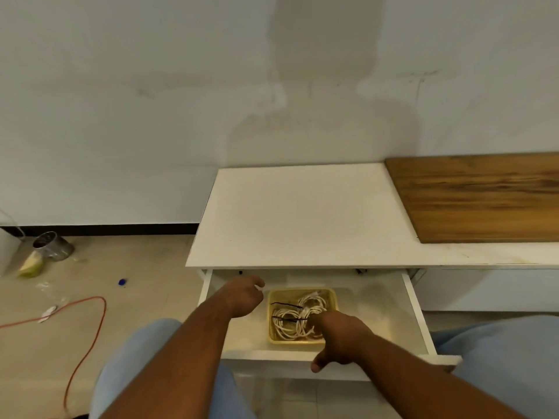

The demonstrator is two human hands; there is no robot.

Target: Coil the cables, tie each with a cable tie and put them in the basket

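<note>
No text, label, brand, number or sign is legible on the basket (302, 292), the drawer (272, 359) or elsewhere.

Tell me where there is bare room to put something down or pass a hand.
The white tabletop is bare from wall to wooden board. In the drawer, the floor right of the basket is free. Crowded: left of the basket, by the left hand, and its front corner, under the right hand.
</note>
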